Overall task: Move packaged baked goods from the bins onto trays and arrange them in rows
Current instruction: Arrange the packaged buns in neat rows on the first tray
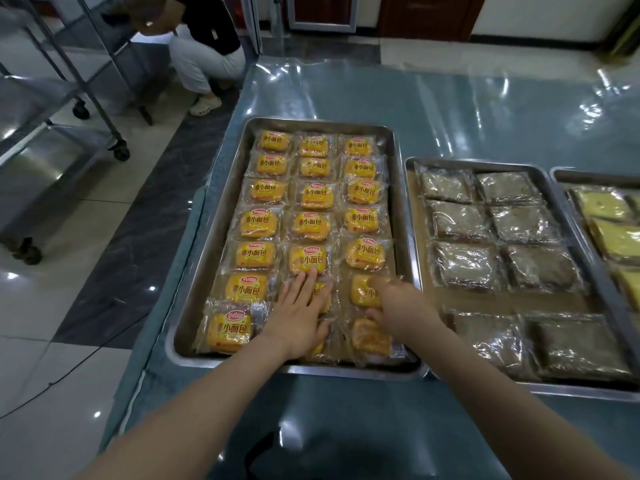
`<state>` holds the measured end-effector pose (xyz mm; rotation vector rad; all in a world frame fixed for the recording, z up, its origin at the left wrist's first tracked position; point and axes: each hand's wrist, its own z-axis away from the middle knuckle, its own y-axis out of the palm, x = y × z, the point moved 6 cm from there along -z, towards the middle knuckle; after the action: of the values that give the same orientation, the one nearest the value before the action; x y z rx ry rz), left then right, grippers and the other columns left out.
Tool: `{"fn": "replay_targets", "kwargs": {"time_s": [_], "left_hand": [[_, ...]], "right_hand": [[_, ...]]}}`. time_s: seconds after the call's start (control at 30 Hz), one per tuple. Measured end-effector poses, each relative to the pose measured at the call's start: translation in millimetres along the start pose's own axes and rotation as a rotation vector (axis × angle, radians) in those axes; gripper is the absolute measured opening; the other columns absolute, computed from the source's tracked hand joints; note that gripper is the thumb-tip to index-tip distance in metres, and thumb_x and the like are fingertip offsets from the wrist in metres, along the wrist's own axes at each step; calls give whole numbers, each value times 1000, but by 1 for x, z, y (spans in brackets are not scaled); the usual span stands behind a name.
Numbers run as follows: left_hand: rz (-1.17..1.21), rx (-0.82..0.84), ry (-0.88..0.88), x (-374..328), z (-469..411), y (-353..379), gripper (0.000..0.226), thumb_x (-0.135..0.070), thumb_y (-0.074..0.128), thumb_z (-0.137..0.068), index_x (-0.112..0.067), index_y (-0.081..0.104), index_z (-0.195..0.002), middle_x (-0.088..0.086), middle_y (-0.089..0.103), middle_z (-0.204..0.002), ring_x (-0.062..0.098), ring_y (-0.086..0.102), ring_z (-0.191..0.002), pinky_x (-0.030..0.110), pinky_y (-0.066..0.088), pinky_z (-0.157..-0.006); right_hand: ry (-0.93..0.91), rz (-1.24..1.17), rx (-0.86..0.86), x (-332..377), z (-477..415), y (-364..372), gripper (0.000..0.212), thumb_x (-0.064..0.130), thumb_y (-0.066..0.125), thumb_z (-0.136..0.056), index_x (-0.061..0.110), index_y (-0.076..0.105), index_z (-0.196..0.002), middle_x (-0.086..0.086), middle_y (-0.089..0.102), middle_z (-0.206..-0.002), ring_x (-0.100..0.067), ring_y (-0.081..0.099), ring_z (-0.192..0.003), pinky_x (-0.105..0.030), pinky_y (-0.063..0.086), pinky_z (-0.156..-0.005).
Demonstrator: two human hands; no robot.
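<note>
The left tray (322, 122) is all but filled: small-bread packets (313, 195) lie in three columns from the far rim down to us, and only the nearest rows look untidy. Our left hand (299, 318) rests flat, fingers straight and together, on the middle column's near packets. Our right hand (398, 304), somewhat blurred, appears to pinch the last-column packet (362, 292) between thumb and forefinger. We judge that straightening remains here. The middle tray (478, 161) holds brown packets (453, 220) with a bare strip (502, 301) still to fill, and the right tray (595, 173) is cut off by the frame. No bins show. The trays sit just beside each other, so there is little side room, while the table (485, 109) beyond lies open and its left edge runs close to the left tray.
</note>
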<state>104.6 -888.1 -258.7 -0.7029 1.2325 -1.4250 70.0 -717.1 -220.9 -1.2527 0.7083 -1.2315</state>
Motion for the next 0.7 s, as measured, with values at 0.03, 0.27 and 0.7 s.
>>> {"fn": "replay_targets", "kwargs": {"time_s": [0.03,0.27,0.7], "left_hand": [[-13,14,3,0,0,1,72,-47,31,-96,-30,-17,-147,6,-34,-149,22,-35,-134,39,-20,-110],[-7,56,0,1,-1,6,73,-47,29,-96,-29,-22,-145,6,-40,-146,24,-39,-132,44,-18,-112],[-65,-162,38,-18,7,-14,76,-32,36,-95,-30,-22,-144,8,-36,-148,25,-44,-129,42,-29,-104]], "right_hand": [[-6,-12,29,4,1,4,41,37,60,-90,21,46,-125,-4,62,-103,-24,59,-92,-35,51,-72],[-115,-114,-29,19,8,6,40,37,56,-91,21,51,-127,0,54,-116,-18,56,-98,-28,43,-79],[-106,-134,126,5,51,10,60,12,59,-80,39,45,-133,3,56,-127,-19,52,-113,-37,48,-90]]}}
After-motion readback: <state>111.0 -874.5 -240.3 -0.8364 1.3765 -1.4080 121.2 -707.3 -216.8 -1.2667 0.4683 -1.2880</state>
